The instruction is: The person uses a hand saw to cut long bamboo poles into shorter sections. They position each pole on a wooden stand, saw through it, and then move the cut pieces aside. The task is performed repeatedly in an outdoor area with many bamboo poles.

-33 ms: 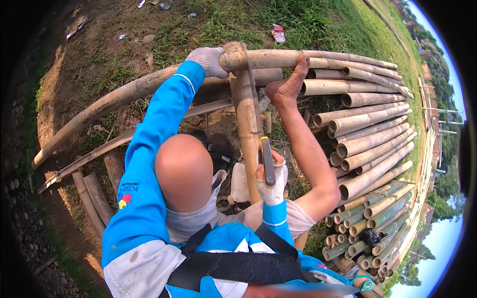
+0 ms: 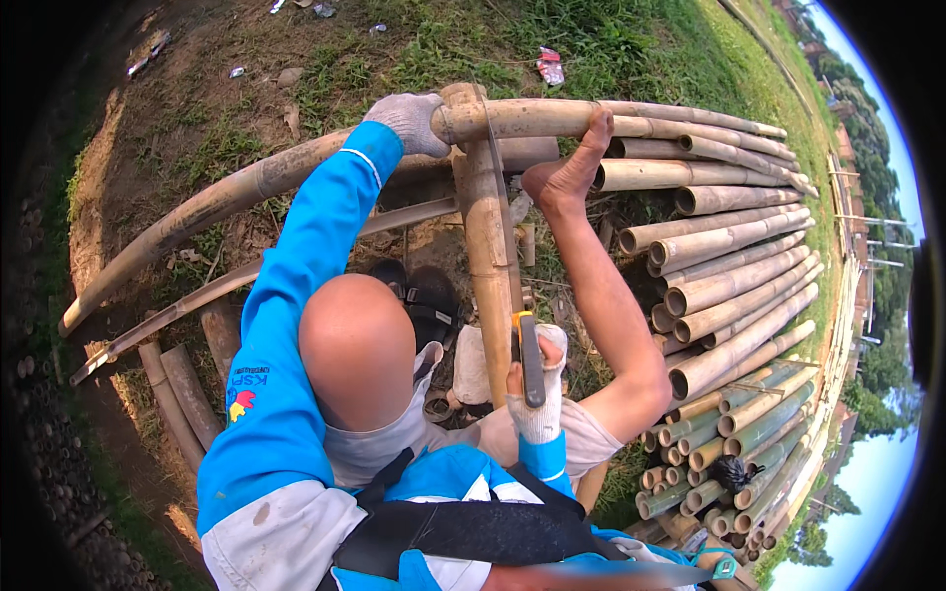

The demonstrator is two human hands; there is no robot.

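A long bamboo pole [image 2: 258,183] lies crosswise ahead of me over an upright-running bamboo support [image 2: 481,227]. My left hand [image 2: 406,124], in a pale knit glove, is wrapped round the pole just left of that support. In a fingerless knit glove, my right hand [image 2: 538,392] grips a handsaw [image 2: 533,366] by its dark grey and yellow handle. The saw's thin blade runs away from me alongside the support and crosses the pole just right of my left hand. My bare right foot [image 2: 581,158] presses against the pole farther right.
Cut bamboo poles [image 2: 734,261] are stacked on the right, with a greener bamboo pile [image 2: 759,433] nearer me. A split bamboo strip [image 2: 177,310] and short bamboo pieces [image 2: 177,394] lie left. Grass and bare soil with litter [image 2: 550,66] spread beyond the pole.
My right hand has drawn the handsaw back toward me, its handle now lower in view. My left hand stays on the bamboo pole, and my foot keeps its place.
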